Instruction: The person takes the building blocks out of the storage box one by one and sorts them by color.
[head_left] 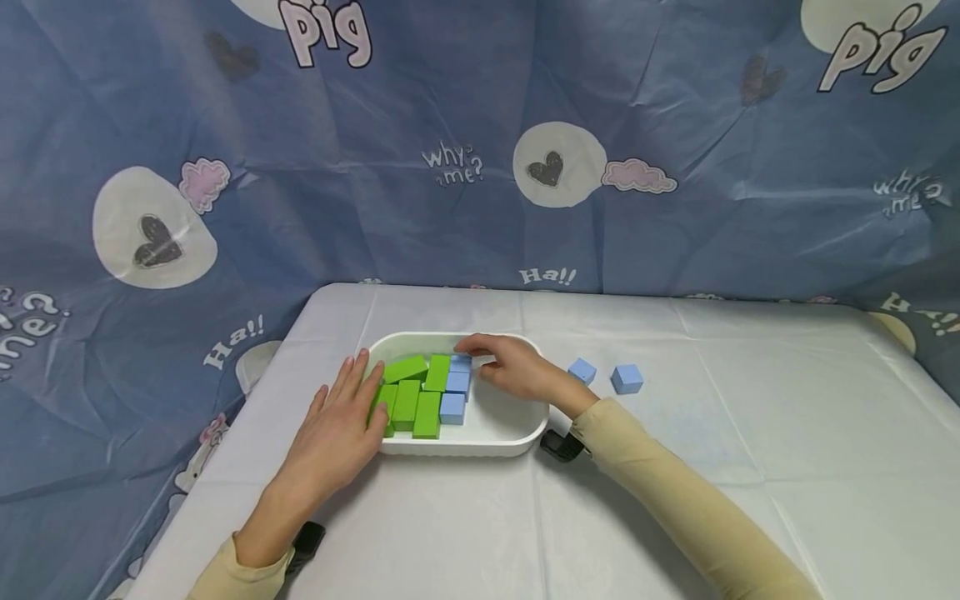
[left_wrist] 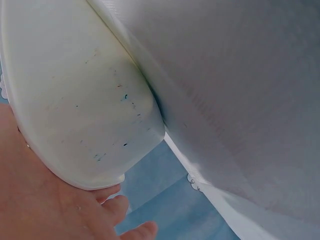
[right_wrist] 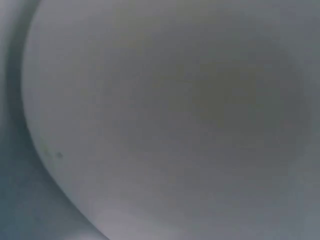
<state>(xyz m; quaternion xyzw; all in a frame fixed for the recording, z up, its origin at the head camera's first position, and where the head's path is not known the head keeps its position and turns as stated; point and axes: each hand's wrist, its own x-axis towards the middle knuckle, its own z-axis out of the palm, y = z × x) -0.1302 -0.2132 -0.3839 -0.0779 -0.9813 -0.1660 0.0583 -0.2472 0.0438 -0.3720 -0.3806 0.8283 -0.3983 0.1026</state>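
Observation:
A white oval tray (head_left: pixel 457 448) holds several green rectangular blocks (head_left: pixel 406 404) on its left side, with three blue cubes (head_left: pixel 452 408) in a column beside them. At the tray's left end my left hand (head_left: pixel 341 429) rests against the rim, fingers straight. The left wrist view shows that hand (left_wrist: pixel 55 200) along the tray's outer wall (left_wrist: pixel 90 100). My right hand (head_left: pixel 517 367) reaches over the far rim, its curled fingers and thumb around the rearmost blue cube (head_left: pixel 461 363). Its fingertip contact is partly hidden. Only a blurred pale surface fills the right wrist view.
Two loose blue cubes, a nearer-left one (head_left: pixel 581 371) and another (head_left: pixel 627 379), lie on the white-covered table (head_left: pixel 750 400) right of the tray, near my right forearm. A blue printed cloth (head_left: pixel 450 225) hangs behind the table and along its left.

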